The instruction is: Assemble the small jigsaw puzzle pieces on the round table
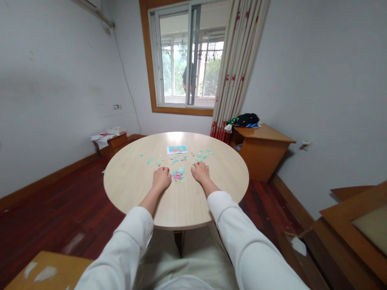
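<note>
A partly assembled jigsaw puzzle (178, 176) with a pink figure lies on the round table between my hands. My left hand (162, 177) rests palm down just left of it, fingers loosely bent and nothing visible in them. To the right of the puzzle, my right hand (200, 172) also lies palm down, its bent fingers slightly apart beside loose puzzle pieces (208, 152). What is under its fingertips is hidden. More turquoise and pale pieces lie scattered beyond both hands. Behind them is a printed picture sheet (177, 149), mostly blue with pink figures.
The round wooden table (133, 185) stands before my lap. A wooden desk (263, 141) with a dark cloth heap (248, 119) is at the right, a low cabinet (117, 140) with papers at the left. A person (189, 78) shows through the window. Wooden furniture (353, 225) fills the lower right.
</note>
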A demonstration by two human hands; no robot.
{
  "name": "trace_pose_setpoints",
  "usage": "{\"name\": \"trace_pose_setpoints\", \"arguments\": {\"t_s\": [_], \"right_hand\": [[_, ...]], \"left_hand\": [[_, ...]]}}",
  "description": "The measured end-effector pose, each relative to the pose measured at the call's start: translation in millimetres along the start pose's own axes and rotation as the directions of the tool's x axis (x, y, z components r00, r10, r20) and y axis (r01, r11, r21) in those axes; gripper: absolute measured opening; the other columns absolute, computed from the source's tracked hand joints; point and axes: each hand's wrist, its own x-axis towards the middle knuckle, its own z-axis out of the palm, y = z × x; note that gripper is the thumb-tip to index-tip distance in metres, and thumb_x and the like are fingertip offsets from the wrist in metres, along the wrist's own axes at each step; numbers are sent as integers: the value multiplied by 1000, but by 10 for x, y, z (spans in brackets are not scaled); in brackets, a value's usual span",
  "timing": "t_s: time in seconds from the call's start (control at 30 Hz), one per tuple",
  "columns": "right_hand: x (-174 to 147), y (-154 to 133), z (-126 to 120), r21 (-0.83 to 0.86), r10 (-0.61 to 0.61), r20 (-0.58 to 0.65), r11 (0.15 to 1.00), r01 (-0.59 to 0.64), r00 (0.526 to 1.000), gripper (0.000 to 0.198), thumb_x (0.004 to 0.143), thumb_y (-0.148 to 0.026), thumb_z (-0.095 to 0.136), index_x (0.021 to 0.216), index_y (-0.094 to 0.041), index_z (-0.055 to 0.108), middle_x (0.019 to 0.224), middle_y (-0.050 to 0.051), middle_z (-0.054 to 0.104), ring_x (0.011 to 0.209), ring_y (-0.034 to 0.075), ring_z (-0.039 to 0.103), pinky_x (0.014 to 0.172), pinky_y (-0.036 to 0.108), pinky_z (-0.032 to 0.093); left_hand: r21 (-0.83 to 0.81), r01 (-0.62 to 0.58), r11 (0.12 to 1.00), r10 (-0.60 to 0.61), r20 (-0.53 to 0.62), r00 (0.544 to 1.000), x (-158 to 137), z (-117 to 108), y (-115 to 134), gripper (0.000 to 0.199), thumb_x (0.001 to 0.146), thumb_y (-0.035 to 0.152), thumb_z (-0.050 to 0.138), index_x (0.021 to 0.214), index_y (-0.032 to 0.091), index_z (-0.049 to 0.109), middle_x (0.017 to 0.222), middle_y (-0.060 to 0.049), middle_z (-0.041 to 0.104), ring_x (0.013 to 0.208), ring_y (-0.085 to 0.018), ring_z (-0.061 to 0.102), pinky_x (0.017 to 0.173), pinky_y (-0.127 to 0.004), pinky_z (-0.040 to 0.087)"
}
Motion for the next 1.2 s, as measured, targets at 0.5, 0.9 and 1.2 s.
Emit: {"name": "trace_pose_setpoints", "arguments": {"t_s": [0.5,0.9,1.2], "right_hand": [[44,101,77,130,-16,-9,991,17,1000,22,87,-33,49,100,-22,63,113,6,59,108,20,47,88,33,32],[56,129,89,204,-5,-14,979,8,1000,28,83,-36,54,106,-19,60,114,8,59,109,21,47,89,34,33],[158,211,64,246,45,40,968,-53,998,19,79,-29,59,91,-18,67,103,7,62,97,17,54,84,26,37]], "left_hand": [[-3,3,1000,-3,-2,1000,7,15,-16,35,84,21,35,107,17,61,112,-11,61,106,-23,53,93,-36,37],[-10,3,1000,-3,-2,1000,7,15,-15,35,84,22,35,107,17,61,112,-11,61,105,-23,54,92,-36,38],[-21,5,1000,-5,-2,1000,0,5,-10,35,84,21,36,107,18,62,112,-11,61,106,-23,53,93,-37,37]]}}
